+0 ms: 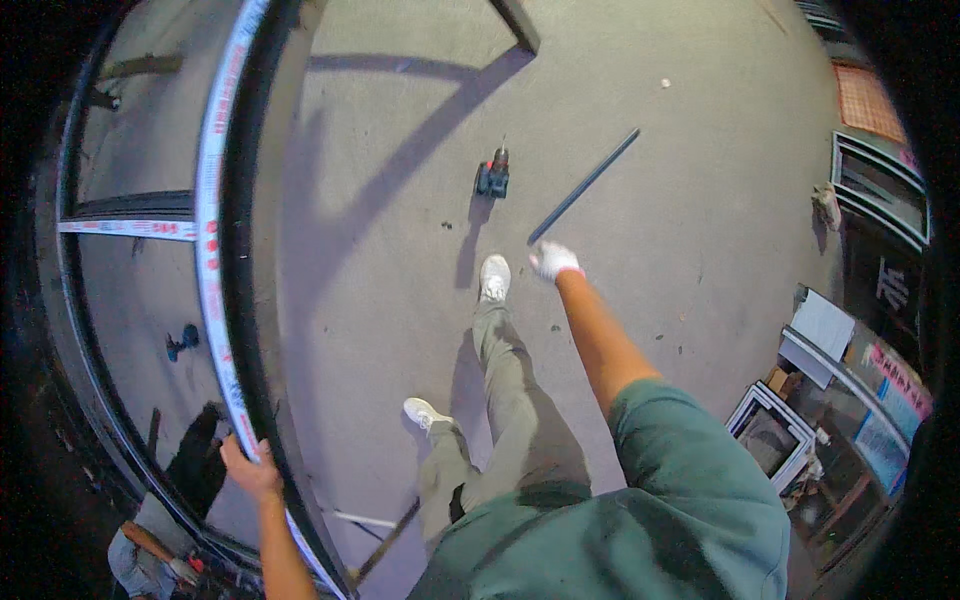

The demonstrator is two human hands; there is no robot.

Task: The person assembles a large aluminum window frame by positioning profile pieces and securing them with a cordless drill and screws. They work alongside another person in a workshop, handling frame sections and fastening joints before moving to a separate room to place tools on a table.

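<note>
My bare left hand (253, 469) grips the long rail of a dark metal frame (259, 187). White protective film with red and blue print (212, 262) covers the rail's upper face. My right hand (555, 260), in a white glove, is curled and a little blurred. It appears right at the near end of a thin dark bar (585, 186); whether the fingers hold the bar cannot be made out. A cordless drill (493, 177) with a bit in its chuck is on the concrete floor, left of the bar.
Through the frame show a second power tool (181, 342) and a co-worker's grey top (154, 540) at lower left. A dark beam end (517, 26) juts in at the top. Along the right stand framed panels (879, 187), a small white window frame (772, 435) and cluttered boards (821, 322).
</note>
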